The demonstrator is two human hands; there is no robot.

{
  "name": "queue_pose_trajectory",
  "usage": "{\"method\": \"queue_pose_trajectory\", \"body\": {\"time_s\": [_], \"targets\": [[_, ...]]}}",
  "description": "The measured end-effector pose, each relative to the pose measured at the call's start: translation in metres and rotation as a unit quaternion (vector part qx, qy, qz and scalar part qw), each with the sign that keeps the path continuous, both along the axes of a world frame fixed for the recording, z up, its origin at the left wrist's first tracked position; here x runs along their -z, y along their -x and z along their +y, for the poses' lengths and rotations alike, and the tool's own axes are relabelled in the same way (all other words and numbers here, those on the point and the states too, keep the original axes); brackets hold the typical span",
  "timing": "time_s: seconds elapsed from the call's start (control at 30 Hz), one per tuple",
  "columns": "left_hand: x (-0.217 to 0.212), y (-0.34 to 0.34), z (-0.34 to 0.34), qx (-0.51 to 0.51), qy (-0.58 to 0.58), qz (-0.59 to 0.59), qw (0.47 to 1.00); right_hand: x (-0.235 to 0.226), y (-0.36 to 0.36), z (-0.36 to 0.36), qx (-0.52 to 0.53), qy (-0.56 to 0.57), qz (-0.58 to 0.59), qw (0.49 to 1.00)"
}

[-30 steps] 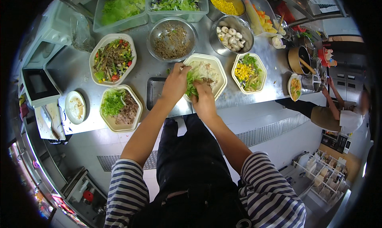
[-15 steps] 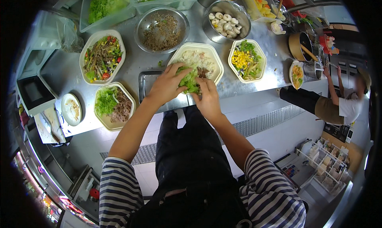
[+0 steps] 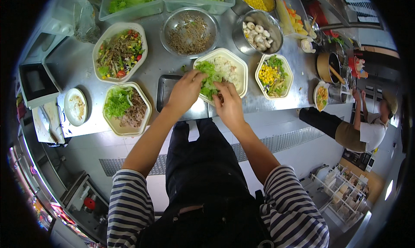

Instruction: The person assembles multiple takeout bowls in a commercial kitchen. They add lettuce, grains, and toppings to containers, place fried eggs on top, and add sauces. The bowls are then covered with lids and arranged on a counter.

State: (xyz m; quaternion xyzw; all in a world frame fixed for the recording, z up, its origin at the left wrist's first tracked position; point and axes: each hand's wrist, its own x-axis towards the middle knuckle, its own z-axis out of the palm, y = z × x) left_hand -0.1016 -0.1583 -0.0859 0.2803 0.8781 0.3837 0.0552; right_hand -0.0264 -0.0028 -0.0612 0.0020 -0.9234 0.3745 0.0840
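Both hands pinched the green lettuce [image 3: 208,78] over the near rim of the cream bowl [image 3: 237,63] — left hand [image 3: 186,91] beside it, right hand [image 3: 228,104] just below.

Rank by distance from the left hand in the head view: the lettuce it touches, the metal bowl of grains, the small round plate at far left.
From the left hand:
1. Lettuce, at its fingertips.
2. Metal bowl of grains, straight behind.
3. Small round plate, far left.
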Motion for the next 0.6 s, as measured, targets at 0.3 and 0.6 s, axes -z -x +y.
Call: {"method": "queue_pose_trajectory", "body": {"time_s": [0.3, 0.6], "targets": [[-0.046, -0.043, -0.015, -0.147, -0.091, -0.015, 0.985, -0.036, 0.084, 0.011, 0.046, 0.299, -0.154, 0.941], [-0.054, -0.129, -0.01, -0.158, -0.321, -0.304, 0.883, -0.019, 0.404, -0.126, -0.251, -0.086, -0.062, 0.962]]}}
